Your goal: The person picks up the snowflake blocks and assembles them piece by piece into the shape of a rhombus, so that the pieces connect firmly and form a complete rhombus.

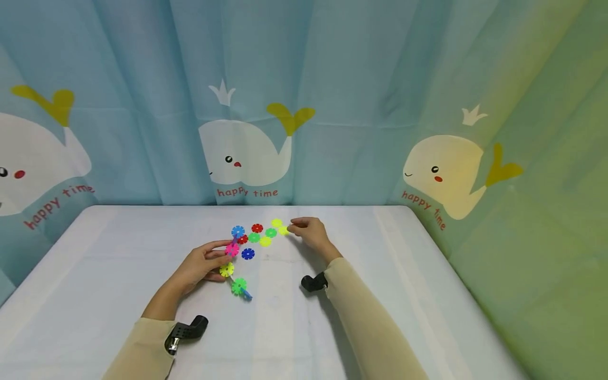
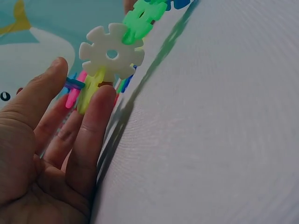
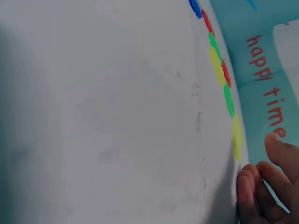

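My left hand holds a chain of interlocking plastic snowflake discs with thumb and fingers around its upper part. The chain has blue, pink, yellow and green discs, plus a white disc that shows clearly in the left wrist view. Its lower end sticks out over the table. My right hand is low over the far part of the table, thumb apart from the bent fingers. Its fingertips are beside a loose yellow disc; whether they touch it I cannot tell.
Several loose discs lie flat on the white-covered table, among them a red disc, a green disc and a dark blue disc. A blue whale-print curtain hangs behind the far edge.
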`<state>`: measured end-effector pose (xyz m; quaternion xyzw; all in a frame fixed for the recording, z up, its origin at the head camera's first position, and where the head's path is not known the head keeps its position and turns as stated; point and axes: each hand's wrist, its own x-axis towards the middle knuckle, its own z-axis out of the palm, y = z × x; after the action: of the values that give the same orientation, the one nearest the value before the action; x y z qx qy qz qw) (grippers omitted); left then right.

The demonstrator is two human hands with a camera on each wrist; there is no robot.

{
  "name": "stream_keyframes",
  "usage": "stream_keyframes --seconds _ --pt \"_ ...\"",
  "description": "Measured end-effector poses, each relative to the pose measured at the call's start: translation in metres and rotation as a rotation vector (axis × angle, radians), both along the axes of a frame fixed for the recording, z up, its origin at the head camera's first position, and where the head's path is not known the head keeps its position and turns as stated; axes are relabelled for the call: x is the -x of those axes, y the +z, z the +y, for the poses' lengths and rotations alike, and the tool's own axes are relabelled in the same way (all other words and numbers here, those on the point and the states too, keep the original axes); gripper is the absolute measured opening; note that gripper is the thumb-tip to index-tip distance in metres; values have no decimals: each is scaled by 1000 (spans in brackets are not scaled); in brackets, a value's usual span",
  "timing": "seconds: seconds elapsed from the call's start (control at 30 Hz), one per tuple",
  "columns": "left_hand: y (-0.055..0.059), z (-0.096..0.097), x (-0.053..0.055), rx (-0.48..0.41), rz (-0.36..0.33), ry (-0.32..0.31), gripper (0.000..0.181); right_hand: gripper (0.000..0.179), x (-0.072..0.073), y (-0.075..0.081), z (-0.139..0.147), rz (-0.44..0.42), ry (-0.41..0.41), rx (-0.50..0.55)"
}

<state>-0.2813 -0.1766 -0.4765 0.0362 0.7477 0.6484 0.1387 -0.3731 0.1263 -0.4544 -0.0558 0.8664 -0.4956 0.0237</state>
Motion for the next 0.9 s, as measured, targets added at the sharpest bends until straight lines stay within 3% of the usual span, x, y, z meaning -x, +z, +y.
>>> stream_keyframes --seconds 0.23,0.4,0.9 --pt "2 0 0 3 17 -20 66 33 13 -3 -10 19 -51 -163" --pt "2 0 1 6 11 -14 64 32 15 -7 -17 40 -74 -211" --pt "3 2 1 8 10 -15 66 20 12 -13 -8 79 -46 -99"
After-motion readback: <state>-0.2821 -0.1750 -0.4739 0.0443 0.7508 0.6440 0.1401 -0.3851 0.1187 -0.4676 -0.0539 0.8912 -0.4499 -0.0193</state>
